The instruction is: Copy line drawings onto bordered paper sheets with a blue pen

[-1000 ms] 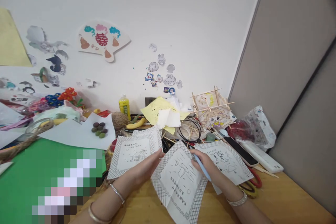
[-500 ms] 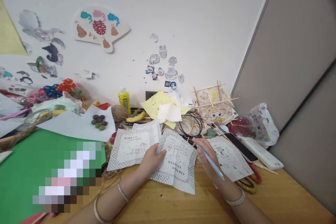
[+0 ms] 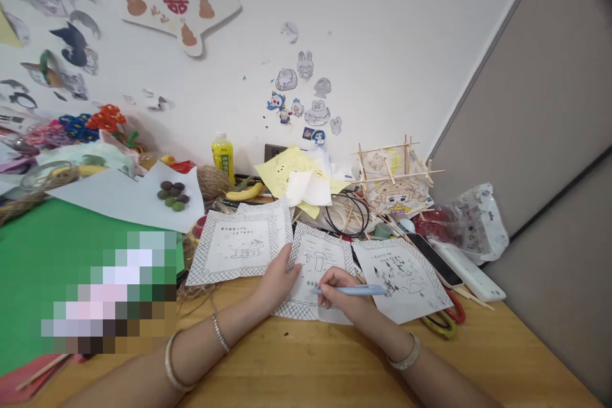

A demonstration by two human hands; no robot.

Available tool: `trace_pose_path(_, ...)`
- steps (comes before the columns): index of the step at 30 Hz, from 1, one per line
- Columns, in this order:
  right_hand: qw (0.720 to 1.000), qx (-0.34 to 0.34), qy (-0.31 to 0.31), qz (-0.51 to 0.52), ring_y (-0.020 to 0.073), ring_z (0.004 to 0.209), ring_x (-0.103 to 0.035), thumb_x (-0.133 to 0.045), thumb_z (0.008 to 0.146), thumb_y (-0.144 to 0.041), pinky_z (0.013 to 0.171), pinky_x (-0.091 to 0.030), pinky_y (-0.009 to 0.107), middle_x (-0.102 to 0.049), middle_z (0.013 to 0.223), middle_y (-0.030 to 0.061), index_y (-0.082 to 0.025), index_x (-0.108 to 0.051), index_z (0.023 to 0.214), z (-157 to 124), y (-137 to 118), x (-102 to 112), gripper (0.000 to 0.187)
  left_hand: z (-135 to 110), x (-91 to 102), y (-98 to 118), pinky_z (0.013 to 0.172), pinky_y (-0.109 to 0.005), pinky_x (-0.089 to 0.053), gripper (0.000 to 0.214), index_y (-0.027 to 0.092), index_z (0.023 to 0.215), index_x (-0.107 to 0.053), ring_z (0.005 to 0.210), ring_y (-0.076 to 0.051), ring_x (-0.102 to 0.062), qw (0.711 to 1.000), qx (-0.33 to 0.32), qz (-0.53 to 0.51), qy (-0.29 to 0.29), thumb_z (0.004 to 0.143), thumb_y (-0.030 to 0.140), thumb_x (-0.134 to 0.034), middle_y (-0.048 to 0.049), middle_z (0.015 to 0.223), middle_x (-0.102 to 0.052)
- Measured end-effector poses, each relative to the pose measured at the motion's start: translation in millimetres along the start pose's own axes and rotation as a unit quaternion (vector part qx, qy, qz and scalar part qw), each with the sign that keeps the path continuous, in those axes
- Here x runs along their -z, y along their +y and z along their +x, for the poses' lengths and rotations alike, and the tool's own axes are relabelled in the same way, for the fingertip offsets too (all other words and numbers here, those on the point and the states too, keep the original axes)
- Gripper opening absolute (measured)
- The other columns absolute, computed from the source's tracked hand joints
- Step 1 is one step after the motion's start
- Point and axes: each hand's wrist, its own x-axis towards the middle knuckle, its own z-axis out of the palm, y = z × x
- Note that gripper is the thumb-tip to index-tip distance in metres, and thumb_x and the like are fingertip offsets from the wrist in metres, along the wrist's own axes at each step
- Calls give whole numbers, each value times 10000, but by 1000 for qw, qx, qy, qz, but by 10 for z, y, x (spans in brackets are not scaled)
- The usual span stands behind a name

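A pale blue pen point(image 3: 361, 291) is pinched in my right hand point(image 3: 337, 293), its tip down on the lower part of a sheet of paper point(image 3: 318, 243) with a drawing and a crosshatched border. My left hand point(image 3: 280, 277) holds that sheet at its left edge, thumb on top; its other fingers are mostly hidden. To the left lies a second bordered drawing point(image 3: 241, 245), partly over another sheet. A third drawing point(image 3: 401, 277) rests to the right, beside my right wrist.
Behind the papers are a yellow-capped drink bottle point(image 3: 222, 156), a twine ball point(image 3: 213, 183), a banana point(image 3: 243, 192) and a stick frame point(image 3: 394, 175). A phone point(image 3: 435, 258) and scissors point(image 3: 442, 325) lie right; a green board point(image 3: 48, 268) lies left.
My right hand has moved left and down with the pen, from the sheet's right edge onto its lower part. The middle sheet now lies flatter, and the third drawing shows more.
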Motion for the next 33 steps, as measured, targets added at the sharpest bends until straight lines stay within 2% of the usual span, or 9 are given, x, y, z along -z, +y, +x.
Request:
trace_pose_path(3,1000,-18,7,-14,117,510,-529,-601,795,-392,543,-413,236,-587,544,-37,-211,-505,671,47,141,24,240,-26,32,34,1149,-408,-177,822,170,1433,-290,1397,-300,-257,993,-67,91,-33,694,172,-651,-124,1496,-344)
trace_pose_path(5,999,-11,21,-26,115,496,-520,-574,804,-350,530,-403,231,-568,515,-48,-212,-502,652,49,190,49,218,-27,79,54,1148,-418,-172,898,187,1486,-190,1403,-296,-238,972,-121,171,-106,720,199,-658,-125,1540,-247)
trace_pose_path(8,1000,8,28,-3,125,490,-513,-528,813,-336,519,-405,243,-552,500,-47,-214,-515,654,35,168,70,201,-21,144,94,1090,-435,-280,701,218,1376,-454,1306,-323,-386,927,-163,256,-222,719,247,-697,-119,1434,-422)
trace_pose_path(11,998,39,30,44,135,488,-514,-546,811,-389,508,-413,260,-561,517,-32,-213,-546,681,15,64,71,219,-51,143,169,1023,-410,-355,453,251,1142,-662,1191,-314,-478,891,-215,295,-272,695,200,-716,-82,1278,-547)
trace_pose_path(14,991,98,38,85,137,531,-551,-642,774,-426,529,-439,273,-627,652,-1,-214,-591,751,-19,-38,73,219,-109,79,215,976,-387,-387,344,252,1027,-702,1124,-303,-509,879,-244,306,-273,694,166,-709,-70,1183,-590)
trace_pose_path(17,988,117,21,99,150,600,-596,-724,718,-445,565,-471,292,-654,793,23,-222,-621,786,-39,-63,81,255,-131,27,145,951,-405,-399,410,237,1077,-685,1076,-316,-533,899,-224,294,-234,673,178,-719,-87,1122,-619)
trace_pose_path(20,995,59,10,78,126,457,-517,-693,712,-555,465,-420,265,-602,568,-4,-207,-562,651,-21,5,76,377,-106,45,11,982,-428,-375,636,241,1255,-594,1123,-341,-508,931,-183,260,-178,638,235,-747,-110,1194,-597)
trace_pose_path(24,1000,-21,11,19,89,372,-404,-644,746,-562,407,-333,219,-474,416,-64,-215,-452,589,2,133,51,427,-66,128,-71,992,-411,-364,676,264,1312,-550,1140,-335,-504,935,-164,249,-192,664,298,-740,-102,1241,-578)
trace_pose_path(33,992,14,21,-123,113,473,-415,-532,846,-423,473,-318,236,-448,478,-47,-222,-409,541,-80,167,39,386,-80,175,19,1014,-408,-335,856,262,1395,-453,1211,-360,-450,921,-156,275,-229,617,373,-792,-120,1298,-539)
